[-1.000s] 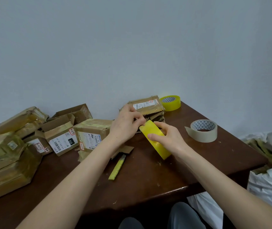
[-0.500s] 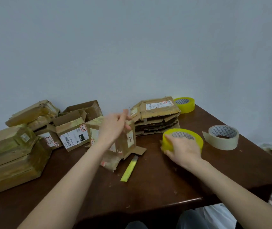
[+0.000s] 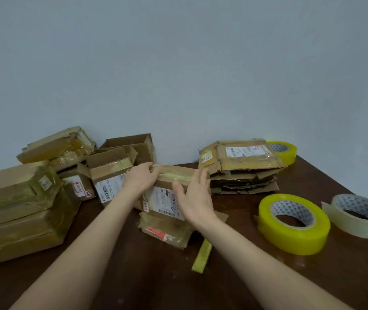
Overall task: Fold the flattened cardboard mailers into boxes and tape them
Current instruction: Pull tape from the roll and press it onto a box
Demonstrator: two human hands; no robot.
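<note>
Dark brown table (image 3: pixel 134 265) by a pale wall. Near its middle stands a small brown box (image 3: pixel 167 195). The left hand (image 3: pixel 141 179) grips its top edge with curled fingers. The right hand (image 3: pixel 195 198) lies flat against its right side, fingers straight. Flat mailers (image 3: pixel 241 168) are stacked just behind. A big yellow tape roll (image 3: pixel 292 222) sits nearby.

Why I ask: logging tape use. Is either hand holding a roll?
No: left hand grips the box, right hand is open, empty.
</note>
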